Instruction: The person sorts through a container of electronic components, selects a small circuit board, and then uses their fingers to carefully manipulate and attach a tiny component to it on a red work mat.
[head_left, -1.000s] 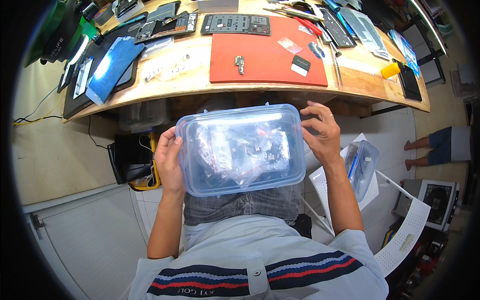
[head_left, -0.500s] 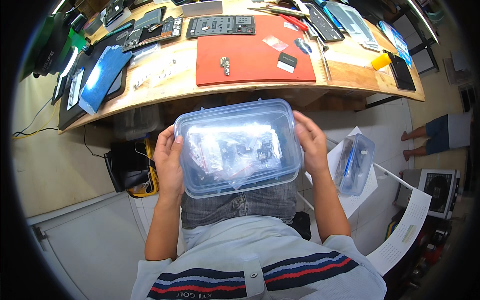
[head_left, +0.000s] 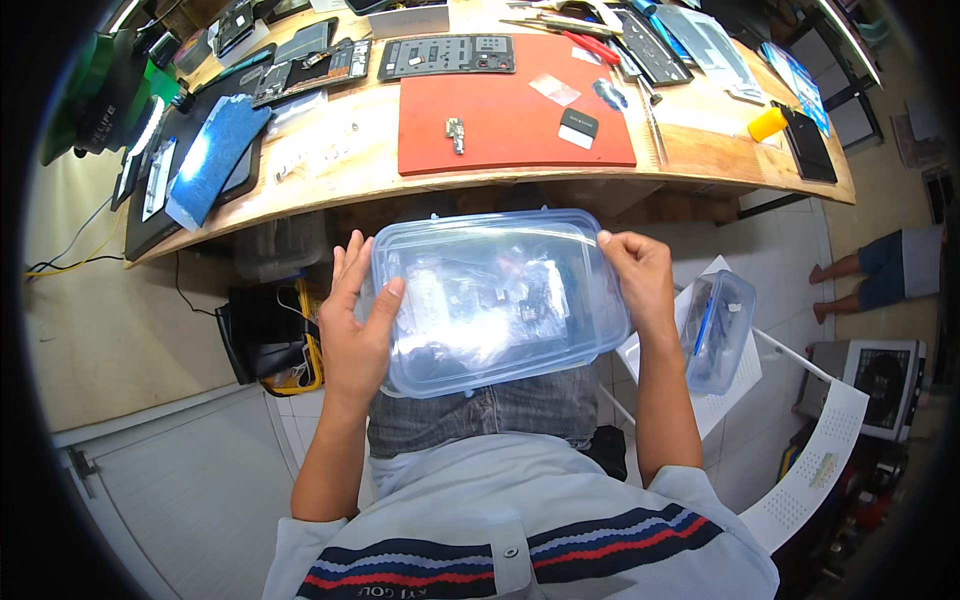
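Observation:
A clear bluish plastic box (head_left: 500,300) is held over my lap, below the bench's front edge. Something like a clear lid covers its top, with glare across it. Through the plastic I make out small plastic bags with dark and silvery parts, too blurred to name. My left hand (head_left: 358,325) braces the box's left side, thumb on the top rim and fingers stretched along the outside. At the upper right corner, my right hand (head_left: 645,280) pinches the rim between thumb and bent fingers.
On the wooden bench (head_left: 700,150) lie a red mat (head_left: 520,125) with a small metallic part (head_left: 455,135), opened phones (head_left: 447,56), tools and a blue cloth (head_left: 215,160). Another clear box (head_left: 722,325) stands on white paper at right. A person's legs (head_left: 860,265) show far right.
The box has shifted right and slightly down. My left fingers have spread and straightened along its side, and my right hand has moved up to grip the upper right corner.

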